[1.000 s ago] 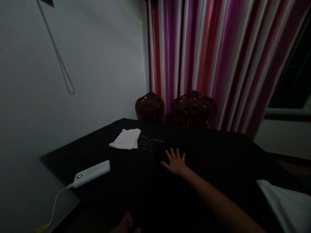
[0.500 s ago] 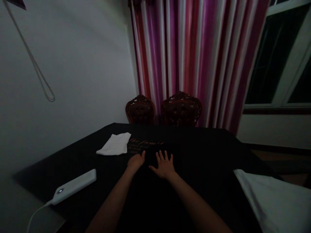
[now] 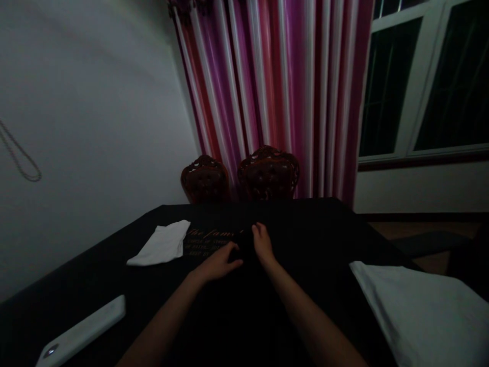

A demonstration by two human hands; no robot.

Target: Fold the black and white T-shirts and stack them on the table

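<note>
Nearest, a white device lay at left and a pale cloth at right. At centre, what appeared to be a dark cloth, scarcely distinguishable from the black surface, was judged light, limp and not fragile, best held by its far corners. Over its far part, the left hand, thumb parted from curved fingers, and the right hand, fingers loosely bent, stood apart; whether either gripped fabric could not be told. Beyond lay a folded white cloth, then two chairs.
</note>
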